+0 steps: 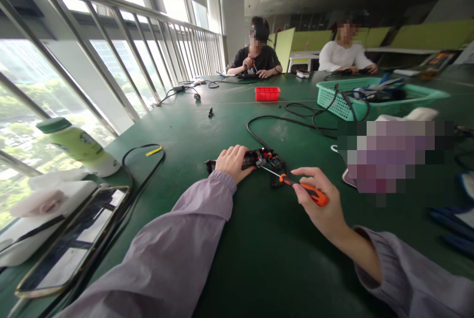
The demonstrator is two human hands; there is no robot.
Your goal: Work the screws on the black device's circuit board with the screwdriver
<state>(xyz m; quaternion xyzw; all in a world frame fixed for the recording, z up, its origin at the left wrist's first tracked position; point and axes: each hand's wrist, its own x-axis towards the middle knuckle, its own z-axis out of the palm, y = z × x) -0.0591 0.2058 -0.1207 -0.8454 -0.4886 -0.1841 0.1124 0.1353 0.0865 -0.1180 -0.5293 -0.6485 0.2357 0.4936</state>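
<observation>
My left hand point(234, 162) is wrapped over a black elongated device point(250, 158) lying on the green table, holding it down. The right end of the device is open and shows small coloured wires and parts. In my right hand point(321, 199) is an orange and black screwdriver point(313, 193), gripped between thumb and fingers. Its thin metal shaft points left, and the tip reaches the opened part of the device; the exact contact point is too small to tell. A black cable runs from the device toward the back right.
A red box point(267, 94) and a teal basket point(374, 98) of tools stand farther back on the table point(207, 135). At left are a phone point(74, 241), a bottle point(79, 147) and a black strap. Two people sit across the table. A blurred-out object lies at right.
</observation>
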